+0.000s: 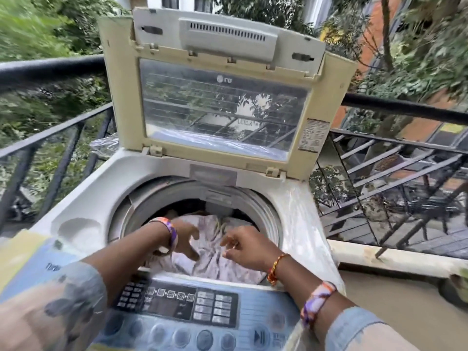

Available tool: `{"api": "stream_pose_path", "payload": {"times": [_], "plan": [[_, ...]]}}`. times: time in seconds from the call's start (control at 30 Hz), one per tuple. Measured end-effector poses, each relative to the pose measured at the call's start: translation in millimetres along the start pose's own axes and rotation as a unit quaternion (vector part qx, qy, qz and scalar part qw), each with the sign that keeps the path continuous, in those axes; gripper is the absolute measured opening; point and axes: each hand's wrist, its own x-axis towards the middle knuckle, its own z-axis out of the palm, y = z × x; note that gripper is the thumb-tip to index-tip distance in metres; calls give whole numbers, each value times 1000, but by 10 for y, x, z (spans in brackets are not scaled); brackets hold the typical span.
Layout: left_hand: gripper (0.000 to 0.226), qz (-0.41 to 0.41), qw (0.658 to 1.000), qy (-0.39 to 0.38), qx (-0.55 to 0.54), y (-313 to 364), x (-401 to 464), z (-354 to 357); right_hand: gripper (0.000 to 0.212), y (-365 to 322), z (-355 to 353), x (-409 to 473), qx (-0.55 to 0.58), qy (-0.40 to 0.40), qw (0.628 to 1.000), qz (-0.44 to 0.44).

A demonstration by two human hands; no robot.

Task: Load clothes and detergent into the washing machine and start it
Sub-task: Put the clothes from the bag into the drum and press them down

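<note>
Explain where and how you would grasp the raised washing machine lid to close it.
Grip the lid by its free top edge, near the grey vented handle piece, reaching from the front over the drum. It stands upright, hinged at the rear of the opening, so that edge swings forward and down most easily.

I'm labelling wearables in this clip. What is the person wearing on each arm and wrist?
Both arms have pale blue-grey patterned sleeves pushed up the forearm. The left hand has a purple, orange and white bangle at the wrist. The right hand has a thin red-orange thread at the wrist and a matching purple-orange-white bangle further up.
</note>
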Motion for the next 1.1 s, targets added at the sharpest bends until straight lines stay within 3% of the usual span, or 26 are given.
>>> {"api": "stream_pose_path", "payload": {"times": [0.27,0.53,0.73,0.9,1.1], "plan": [[58,46,999,2,2,65,-168,-63,22,-76,-45,-38,10,13,1000,5],[44,176,967,182,7,829,-438,-741,17,119,-809,-518,67,229,971,26],[45,303,924,234,-23,2033,-432,-1069,15,761,-1400,-1182,82,345,931,80],[45,347,922,169,39,3155,-16,-939,11,1644,-1449,-1692,149,395,896,141],[49,277,947,12,160,4261,801,-202,11,2831,-771,-2190,218,364,866,265]]}}
